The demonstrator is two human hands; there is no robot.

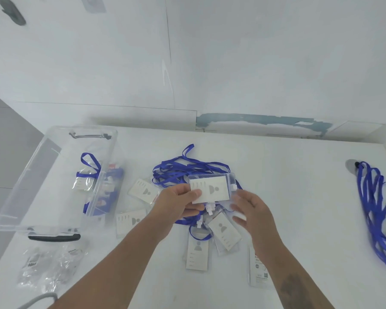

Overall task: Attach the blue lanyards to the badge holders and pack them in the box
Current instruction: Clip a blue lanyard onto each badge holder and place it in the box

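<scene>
My left hand [178, 202] pinches a clear badge holder [212, 188] with a white card inside, held above the table centre. My right hand [250, 210] touches the holder's right edge with curled fingers near its white clip. Behind it lies a tangled pile of blue lanyards [183, 169]. Several loose badge holders [143, 190] lie around, some with lanyards attached [198, 248]. The clear plastic box [31, 175] stands at the left with a lanyard-wrapped badge [88, 175] inside.
A second bunch of blue lanyards [377, 208] hangs over the table's right edge. Clear plastic bags [47, 264] lie at the front left. A printed packet [260, 270] lies under my right forearm. A wall rises right behind the white table [288, 170].
</scene>
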